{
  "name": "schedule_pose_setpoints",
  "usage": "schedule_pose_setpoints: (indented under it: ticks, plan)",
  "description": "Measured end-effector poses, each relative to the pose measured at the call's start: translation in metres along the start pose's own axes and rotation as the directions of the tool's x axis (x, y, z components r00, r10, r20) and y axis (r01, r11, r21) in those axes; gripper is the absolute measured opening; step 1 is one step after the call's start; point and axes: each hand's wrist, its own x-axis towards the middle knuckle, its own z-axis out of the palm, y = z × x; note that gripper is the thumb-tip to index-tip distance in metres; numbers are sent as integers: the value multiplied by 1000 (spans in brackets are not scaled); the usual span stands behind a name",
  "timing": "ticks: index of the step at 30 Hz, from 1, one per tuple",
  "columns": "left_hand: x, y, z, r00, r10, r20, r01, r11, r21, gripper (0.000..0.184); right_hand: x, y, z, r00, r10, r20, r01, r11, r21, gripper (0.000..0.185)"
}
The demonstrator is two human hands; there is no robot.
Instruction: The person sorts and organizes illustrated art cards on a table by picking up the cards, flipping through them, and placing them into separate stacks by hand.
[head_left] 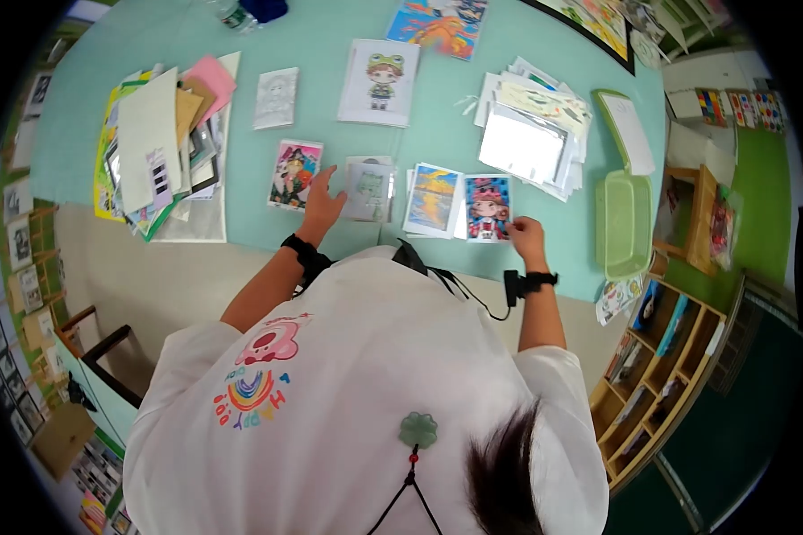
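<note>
My left hand (324, 207), its fingers apart, is at the right edge of a pink card with a cartoon figure in a dark hat (293, 175). Just right of that hand lies a clear sleeve with a pale green drawing (368, 193). My right hand (527, 239) is closed, thumb and fingers pinching the lower right edge of a red and blue cartoon card (488, 209). Beside this card, a sunset picture (434, 200) rests on white sheets. Farther back lie a larger frog-hat drawing (379, 82) and a small grey line drawing (277, 98).
A pile of papers and folders (147, 134) covers the table's left side. Stacked sheets and sleeves (531, 143) lie at the right, near a green plastic box (624, 223) and its lid (625, 132). A wooden shelf (656, 374) stands beyond the table's right edge.
</note>
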Motion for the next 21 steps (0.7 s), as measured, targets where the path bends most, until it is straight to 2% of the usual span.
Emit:
schedule_pose_setpoints:
  ticks: [1, 2, 4, 6, 7, 8, 9, 10, 11, 13, 16, 17, 20, 21]
  plan:
    - [-2, -2, -13, 998, 7, -62, -7, 1000, -1, 55, 1, -3, -4, 1000, -16, 16, 14, 991, 133, 20]
    - [-4, -4, -25, 992, 17, -122, -17, 1000, -3, 54, 3, -5, -10, 994, -26, 103, 1, 972, 235, 15]
    - [-6, -15, -44, 974, 19, -226, -11, 999, 38, 53, -8, -64, -27, 978, 56, 199, -136, 899, 417, 11]
    - [-7, -45, -63, 949, 8, -314, 31, 992, 120, 53, -10, -104, -18, 961, -1, 278, -149, 842, 519, 12]
    - [-6, -62, -71, 947, -93, -306, 115, 992, 55, 53, -9, -121, -7, 949, -33, 313, -159, 808, 567, 12]
    - [-6, -79, -76, 943, -114, -313, 141, 988, 64, 51, -6, -138, 8, 915, -96, 392, -192, 750, 633, 13]
    - [-6, -93, -81, 937, -137, -321, 169, 983, 73, 50, -4, -152, 32, 897, -130, 422, -201, 730, 653, 13]
    - [-6, -103, -85, 931, -158, -329, 196, 977, 83, 49, -4, -174, 51, 832, -148, 535, -293, 702, 650, 14]
    - [-5, -112, -88, 932, -233, -279, 228, 972, -50, 47, -4, -188, 83, 836, -188, 516, -222, 743, 632, 15]
    - [-6, -126, -96, 923, -355, -147, 300, 905, -301, 44, -10, -227, 127, 765, -204, 610, -256, 773, 581, 15]
    - [-7, -133, -105, 944, -312, -107, 266, 912, -311, 40, -12, -259, 188, 684, -180, 708, -372, 748, 549, 21]
    - [-7, -134, -105, 929, -360, -89, 308, 882, -358, 39, -13, -268, 202, 682, -165, 712, -389, 743, 545, 20]
    - [-10, -110, -113, 927, -373, -41, 347, 894, -284, 40, -9, -283, 236, 715, -101, 691, -374, 780, 501, 23]
    - [-11, -111, -113, 940, -334, -65, 312, 922, -231, 41, -9, -284, 245, 732, -71, 678, -363, 802, 475, 25]
